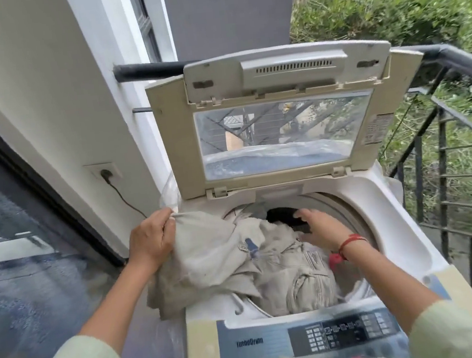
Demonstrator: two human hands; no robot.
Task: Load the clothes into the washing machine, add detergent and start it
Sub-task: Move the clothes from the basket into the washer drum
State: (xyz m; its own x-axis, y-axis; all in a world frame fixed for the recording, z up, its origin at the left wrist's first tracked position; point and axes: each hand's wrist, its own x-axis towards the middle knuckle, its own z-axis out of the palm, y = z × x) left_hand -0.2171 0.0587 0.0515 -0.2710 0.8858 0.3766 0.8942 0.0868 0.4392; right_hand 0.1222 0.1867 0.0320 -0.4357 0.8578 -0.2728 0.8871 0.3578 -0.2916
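At the left wall a dark plug (107, 173) sits in its socket, so the machine probably has power. The left hand (150, 241) bunches a fold of the beige clothes (231, 255) in curled fingers at the left edge of the washing machine (404, 218), likely to lift the part draped over that edge so it drops inside. The cloth looks like heavy, creased cotton with stitched seams and pockets, and most of it is heaped in the round drum. The lid (170, 133), yellowed plastic round a clear window, stands upright at the back edge. The right hand (320, 228), fingers spread and holding nothing, lies on the pile, apparently pushing it down. The flat button panel (346, 334) lines the front edge.
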